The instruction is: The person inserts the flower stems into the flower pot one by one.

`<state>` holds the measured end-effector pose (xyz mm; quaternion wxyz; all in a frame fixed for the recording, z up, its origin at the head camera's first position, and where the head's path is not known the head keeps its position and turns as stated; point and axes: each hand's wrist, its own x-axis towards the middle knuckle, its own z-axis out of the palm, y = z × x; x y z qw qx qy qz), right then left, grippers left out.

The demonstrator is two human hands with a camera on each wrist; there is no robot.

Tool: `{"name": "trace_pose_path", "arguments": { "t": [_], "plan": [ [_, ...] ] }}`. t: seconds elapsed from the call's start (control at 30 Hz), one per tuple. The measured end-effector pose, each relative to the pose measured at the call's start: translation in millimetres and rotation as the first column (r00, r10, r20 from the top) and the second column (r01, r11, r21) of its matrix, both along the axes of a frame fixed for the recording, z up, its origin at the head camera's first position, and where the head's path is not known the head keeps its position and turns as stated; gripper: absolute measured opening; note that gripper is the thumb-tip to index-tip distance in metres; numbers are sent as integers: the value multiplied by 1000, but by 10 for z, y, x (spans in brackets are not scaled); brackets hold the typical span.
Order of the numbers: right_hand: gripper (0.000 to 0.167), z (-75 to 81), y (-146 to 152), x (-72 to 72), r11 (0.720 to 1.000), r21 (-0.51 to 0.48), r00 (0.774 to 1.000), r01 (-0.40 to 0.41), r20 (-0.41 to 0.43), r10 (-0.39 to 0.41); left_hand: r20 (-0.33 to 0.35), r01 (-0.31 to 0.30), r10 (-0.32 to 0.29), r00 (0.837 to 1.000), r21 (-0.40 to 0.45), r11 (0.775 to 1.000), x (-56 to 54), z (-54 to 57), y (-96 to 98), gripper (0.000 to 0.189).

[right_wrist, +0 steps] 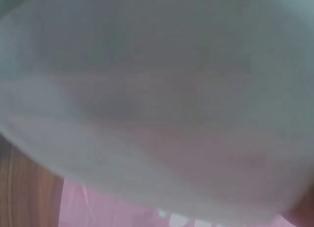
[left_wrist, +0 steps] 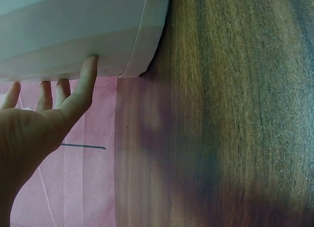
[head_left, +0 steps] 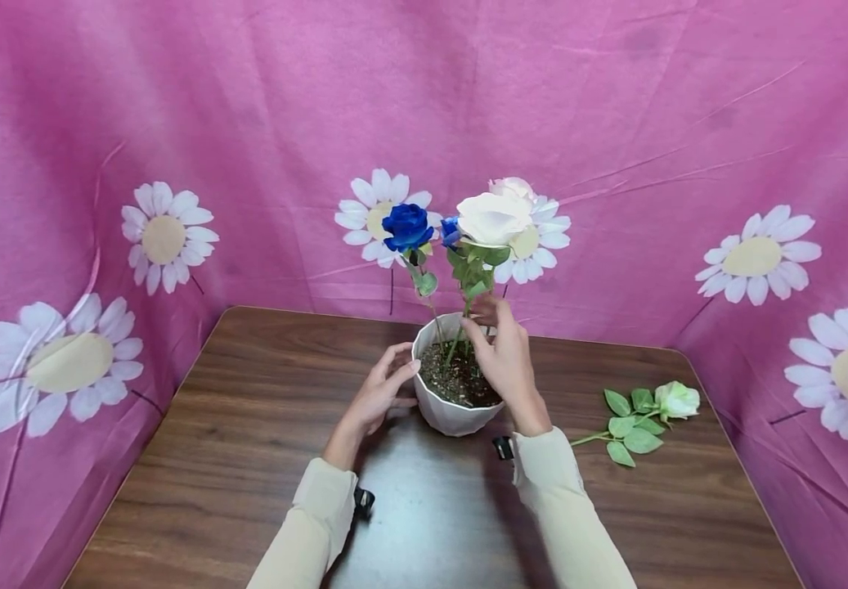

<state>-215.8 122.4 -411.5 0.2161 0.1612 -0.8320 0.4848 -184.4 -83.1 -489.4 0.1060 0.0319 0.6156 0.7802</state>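
A white faceted flowerpot filled with dark soil stands on the table. My left hand rests its fingers and thumb against the left side of the pot; in the left wrist view, the fingertips touch the pot wall. Over the soil, my right hand pinches the green stem of the large white rose between thumb and fingers. A blue rose stands to the left, with a second blue rose and a pale pink rose partly hidden behind the white one.
A pale green-white rose with leaves lies on the table to the right of the pot. The brown wooden table ends at a pink cloth printed with daisies, hanging behind and on both sides. The pot's pale wall fills the right wrist view.
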Motion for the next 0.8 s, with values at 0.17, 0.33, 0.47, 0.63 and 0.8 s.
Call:
{"name": "trace_pose_path", "arguments": {
  "t": [0.17,0.33,0.47,0.63,0.8],
  "plan": [
    [29,21,215,92,994,-92,998,67,-8,-68,-3,6,-6,1000,-1,1000,-1,-6,6,46],
    [24,209,330,322,977,-166,990,137,32,-134,-4,4,-4,1000,1,1000,-5,-22,0,46],
    [24,111,499,342,959,-232,986,163,61,-153,-12,3,-3,1000,-1,1000,-11,-29,-5,46],
    [26,-241,780,261,919,-321,971,230,140,-195,-17,13,-13,1000,-7,1000,-13,-27,-5,47],
    [27,-475,982,281,867,-385,944,316,222,-245,-12,15,-15,1000,-6,1000,-2,-26,3,47]
  ]
}}
